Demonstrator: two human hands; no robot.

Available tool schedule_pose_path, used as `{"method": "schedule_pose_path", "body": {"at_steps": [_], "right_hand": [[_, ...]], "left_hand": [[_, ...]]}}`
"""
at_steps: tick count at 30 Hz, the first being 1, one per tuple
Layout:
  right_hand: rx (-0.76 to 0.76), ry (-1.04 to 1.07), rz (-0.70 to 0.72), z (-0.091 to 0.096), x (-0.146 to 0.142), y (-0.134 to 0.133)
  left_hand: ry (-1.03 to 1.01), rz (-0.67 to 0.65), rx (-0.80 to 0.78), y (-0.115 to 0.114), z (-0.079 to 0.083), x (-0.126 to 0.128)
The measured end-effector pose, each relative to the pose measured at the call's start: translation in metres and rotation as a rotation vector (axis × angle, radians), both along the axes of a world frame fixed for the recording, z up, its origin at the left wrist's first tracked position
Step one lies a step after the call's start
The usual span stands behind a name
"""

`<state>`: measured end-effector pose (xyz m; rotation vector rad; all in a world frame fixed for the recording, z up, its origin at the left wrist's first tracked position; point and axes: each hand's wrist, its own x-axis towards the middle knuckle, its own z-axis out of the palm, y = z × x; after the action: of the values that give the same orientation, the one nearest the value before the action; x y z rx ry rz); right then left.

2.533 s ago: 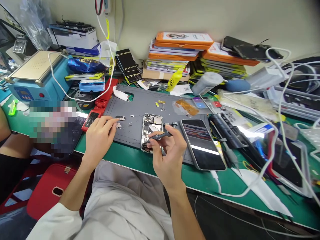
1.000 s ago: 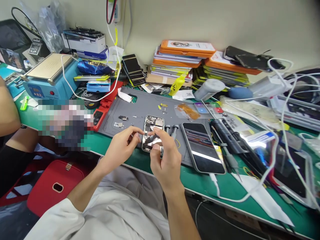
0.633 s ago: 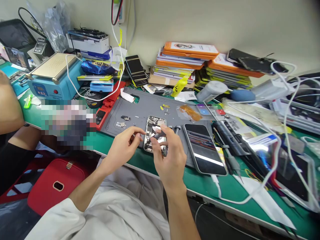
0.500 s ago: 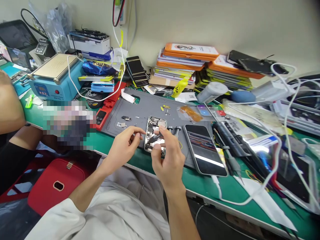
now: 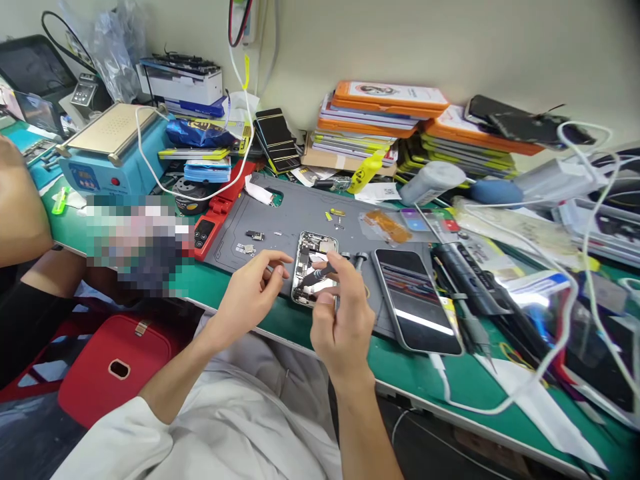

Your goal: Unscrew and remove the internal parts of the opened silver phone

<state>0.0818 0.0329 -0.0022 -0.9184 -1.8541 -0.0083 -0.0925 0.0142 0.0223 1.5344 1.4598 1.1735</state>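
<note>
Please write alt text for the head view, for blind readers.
A person's right hand holds a dark tool over an opened phone on a gray mat, left hand beside the phone. Another phone lies to the right; stacked boxes stand behind.

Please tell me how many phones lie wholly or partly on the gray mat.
2: an opened phone at the front edge of the gray mat, and a dark-screened phone to its right, partly over the mat. I see no others there.

The right fingers (image 5: 351, 279) partly hide the opened phone (image 5: 306, 259) and dark tool (image 5: 319, 274). Parts (image 5: 255, 235) beyond the left fingers (image 5: 273, 257) are too small to identify.
</note>
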Motion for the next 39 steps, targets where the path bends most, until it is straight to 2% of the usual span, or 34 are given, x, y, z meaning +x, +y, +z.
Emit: {"method": "schedule_pose_path", "body": {"at_steps": [4,15,18,21,27,33,36,39], "right_hand": [[0.045,0.008,-0.016,-0.001,0.0,0.0],[-0.05,0.063,0.003,-0.005,0.002,-0.002],[-0.006,0.067,-0.051,-0.009,0.001,-0.001],[0.012,0.15,-0.037,-0.011,-0.001,0.0],[-0.137,0.394,0.04,-0.008,0.0,-0.004],[-0.225,0.49,0.107,-0.004,-0.005,-0.006],[-0.165,0.486,0.116,-0.002,-0.002,-0.004],[-0.079,0.442,0.035,-0.003,0.007,-0.002]], "left_hand": [[-0.002,-0.002,0.0,-0.001,0.0,0.0],[-0.016,0.003,0.016,0.0,-0.003,0.0],[0.002,0.01,0.025,0.001,-0.004,0.0],[0.026,0.007,0.037,0.001,-0.004,-0.001],[0.167,-0.073,0.131,0.002,-0.004,-0.001],[0.252,-0.161,0.222,0.004,-0.009,-0.003],[0.277,-0.158,0.229,0.004,-0.009,-0.003],[0.233,-0.125,0.197,0.004,-0.008,-0.003]]}}
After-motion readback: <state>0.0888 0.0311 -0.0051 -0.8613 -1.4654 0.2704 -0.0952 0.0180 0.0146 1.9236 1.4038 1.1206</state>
